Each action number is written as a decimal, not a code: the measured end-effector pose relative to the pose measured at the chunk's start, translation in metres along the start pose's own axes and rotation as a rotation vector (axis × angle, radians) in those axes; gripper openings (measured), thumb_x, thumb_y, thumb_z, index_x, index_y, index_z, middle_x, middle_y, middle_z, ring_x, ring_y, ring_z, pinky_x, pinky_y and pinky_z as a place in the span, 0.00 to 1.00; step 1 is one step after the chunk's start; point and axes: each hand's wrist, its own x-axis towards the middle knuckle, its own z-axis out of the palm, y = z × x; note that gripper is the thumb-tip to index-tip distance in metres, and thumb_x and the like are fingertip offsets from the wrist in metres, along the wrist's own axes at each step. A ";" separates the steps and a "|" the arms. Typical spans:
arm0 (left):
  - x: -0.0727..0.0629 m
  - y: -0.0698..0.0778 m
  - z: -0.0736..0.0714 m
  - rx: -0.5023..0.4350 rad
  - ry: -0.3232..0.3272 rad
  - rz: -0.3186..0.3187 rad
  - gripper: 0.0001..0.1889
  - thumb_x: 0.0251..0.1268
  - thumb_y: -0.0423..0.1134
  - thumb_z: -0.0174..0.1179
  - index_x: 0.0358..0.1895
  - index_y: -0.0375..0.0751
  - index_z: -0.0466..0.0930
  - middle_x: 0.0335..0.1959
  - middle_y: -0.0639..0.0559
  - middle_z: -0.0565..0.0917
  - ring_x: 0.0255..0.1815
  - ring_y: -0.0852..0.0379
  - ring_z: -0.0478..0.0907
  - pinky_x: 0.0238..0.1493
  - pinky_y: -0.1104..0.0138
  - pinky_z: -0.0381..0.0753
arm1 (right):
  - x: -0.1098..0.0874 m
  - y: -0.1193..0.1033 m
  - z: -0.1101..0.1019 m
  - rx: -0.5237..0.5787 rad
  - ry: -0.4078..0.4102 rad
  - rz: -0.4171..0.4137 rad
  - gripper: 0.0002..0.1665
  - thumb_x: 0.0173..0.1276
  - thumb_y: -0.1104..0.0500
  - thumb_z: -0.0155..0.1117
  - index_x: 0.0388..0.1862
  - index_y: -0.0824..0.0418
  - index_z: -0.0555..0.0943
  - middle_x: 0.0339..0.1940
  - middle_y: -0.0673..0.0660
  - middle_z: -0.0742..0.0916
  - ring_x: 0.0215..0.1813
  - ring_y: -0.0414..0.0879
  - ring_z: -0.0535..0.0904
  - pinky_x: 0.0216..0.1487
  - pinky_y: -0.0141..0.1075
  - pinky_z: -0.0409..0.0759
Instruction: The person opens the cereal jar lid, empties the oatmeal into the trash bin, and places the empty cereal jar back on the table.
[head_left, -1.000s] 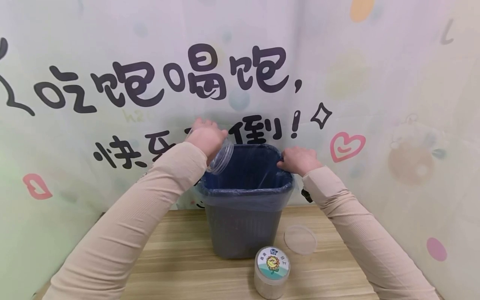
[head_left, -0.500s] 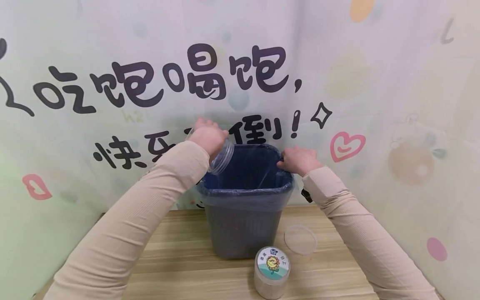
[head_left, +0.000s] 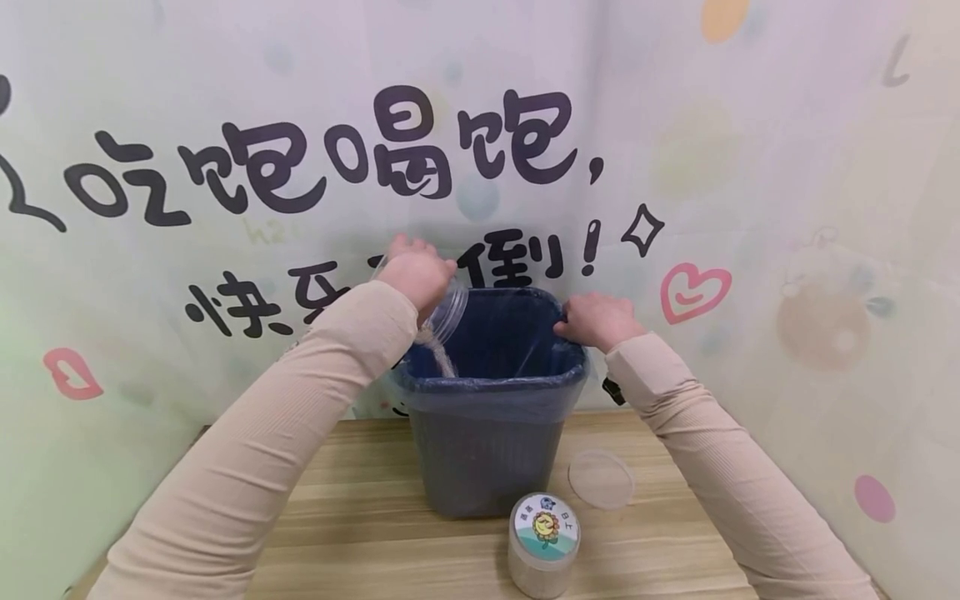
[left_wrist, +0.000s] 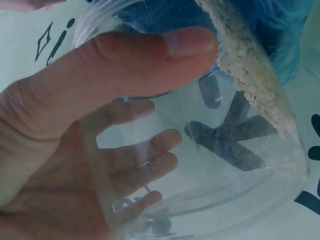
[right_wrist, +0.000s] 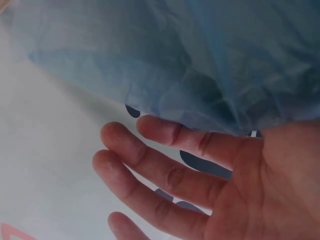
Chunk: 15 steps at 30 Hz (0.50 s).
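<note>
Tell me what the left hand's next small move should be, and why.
Probably the left hand should tip the clear jar slightly further over the lined bin: pale grains are pouring from its mouth into the bin, but the left wrist view shows a layer lying along its wall.

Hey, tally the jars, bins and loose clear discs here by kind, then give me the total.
Jars: 2 (tilted jar in the left hand, labelled jar on the table)
Lined bin: 1
Loose clear disc: 1
Total: 4
</note>
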 end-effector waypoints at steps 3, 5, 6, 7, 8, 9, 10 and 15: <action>0.001 -0.001 -0.001 -0.006 -0.015 -0.006 0.42 0.42 0.35 0.74 0.66 0.44 0.65 0.59 0.38 0.71 0.59 0.42 0.65 0.60 0.52 0.60 | 0.000 -0.001 0.000 -0.001 -0.006 0.000 0.16 0.68 0.50 0.55 0.37 0.62 0.80 0.39 0.60 0.83 0.42 0.58 0.78 0.44 0.57 0.73; 0.001 0.000 -0.001 -0.004 -0.024 -0.009 0.43 0.42 0.35 0.74 0.67 0.44 0.64 0.59 0.38 0.70 0.60 0.42 0.64 0.60 0.52 0.60 | 0.000 -0.001 -0.001 -0.003 -0.010 0.003 0.16 0.68 0.50 0.54 0.37 0.62 0.80 0.39 0.60 0.83 0.42 0.58 0.78 0.44 0.56 0.73; 0.002 0.000 -0.001 -0.002 -0.028 -0.013 0.44 0.41 0.35 0.74 0.68 0.44 0.64 0.60 0.38 0.70 0.60 0.42 0.64 0.60 0.52 0.59 | 0.000 0.000 -0.001 -0.004 -0.008 0.004 0.16 0.68 0.50 0.54 0.37 0.62 0.80 0.39 0.60 0.83 0.42 0.58 0.78 0.44 0.56 0.73; 0.002 0.000 -0.002 0.005 -0.032 -0.016 0.44 0.42 0.35 0.74 0.68 0.45 0.63 0.61 0.38 0.69 0.60 0.42 0.64 0.61 0.52 0.59 | -0.001 0.000 -0.001 -0.004 -0.008 0.005 0.16 0.68 0.50 0.55 0.37 0.62 0.80 0.39 0.60 0.83 0.42 0.58 0.78 0.44 0.56 0.73; 0.003 0.001 -0.002 0.010 -0.035 -0.020 0.44 0.43 0.35 0.74 0.69 0.45 0.63 0.62 0.38 0.69 0.61 0.42 0.64 0.61 0.52 0.59 | -0.001 0.000 -0.001 -0.004 -0.007 0.005 0.16 0.68 0.50 0.55 0.37 0.62 0.80 0.39 0.60 0.83 0.42 0.59 0.78 0.44 0.56 0.73; 0.004 0.002 -0.001 0.013 -0.037 -0.022 0.44 0.44 0.35 0.73 0.69 0.45 0.63 0.62 0.39 0.69 0.61 0.42 0.64 0.61 0.52 0.59 | -0.001 0.000 -0.001 -0.004 -0.005 0.003 0.16 0.68 0.50 0.55 0.37 0.62 0.80 0.39 0.60 0.84 0.42 0.58 0.78 0.43 0.56 0.73; 0.004 0.003 -0.001 0.015 -0.038 -0.024 0.42 0.45 0.35 0.72 0.68 0.46 0.63 0.62 0.39 0.69 0.61 0.42 0.64 0.61 0.53 0.59 | -0.001 0.001 -0.001 -0.004 -0.003 0.002 0.16 0.68 0.50 0.55 0.37 0.62 0.81 0.38 0.60 0.84 0.42 0.58 0.78 0.43 0.56 0.73; 0.005 0.008 -0.002 0.011 -0.029 -0.024 0.33 0.56 0.35 0.66 0.67 0.46 0.66 0.63 0.41 0.70 0.62 0.43 0.64 0.62 0.53 0.59 | 0.000 0.002 0.001 0.011 0.011 -0.003 0.16 0.68 0.50 0.55 0.36 0.62 0.81 0.37 0.60 0.83 0.41 0.58 0.78 0.41 0.55 0.75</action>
